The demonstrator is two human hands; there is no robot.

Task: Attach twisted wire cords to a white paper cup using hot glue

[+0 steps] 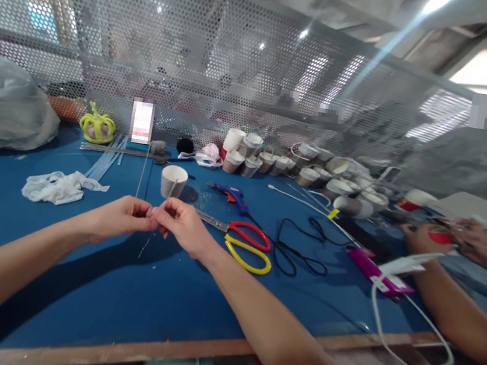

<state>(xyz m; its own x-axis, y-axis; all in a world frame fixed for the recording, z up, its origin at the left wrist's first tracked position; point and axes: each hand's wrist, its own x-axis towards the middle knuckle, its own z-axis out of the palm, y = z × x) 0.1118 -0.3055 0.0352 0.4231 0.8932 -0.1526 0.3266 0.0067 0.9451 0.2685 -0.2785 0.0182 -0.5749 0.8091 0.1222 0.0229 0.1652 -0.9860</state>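
A thin grey string (142, 176) runs from a small grey yarn ball (158, 147) down to my hands, and a frayed end hangs beneath them. My left hand (121, 219) pinches the string between thumb and fingers. Touching it at the fingertips, my right hand (186, 229) also has its fingers closed on the string. The exact grip is partly hidden by the fingers. Just behind my right hand stands a white paper cup (173, 182), upright. Scissors (247, 244) with red and yellow handles lie beside my right wrist.
A blue glue gun (230, 196) with a black cord lies past the scissors. Several string-wrapped cups (282, 165) stand along the mesh partition (241, 72). White lace (53, 186) is at left. At right, a co-worker's hands (433, 241) work near a purple power strip (379, 273).
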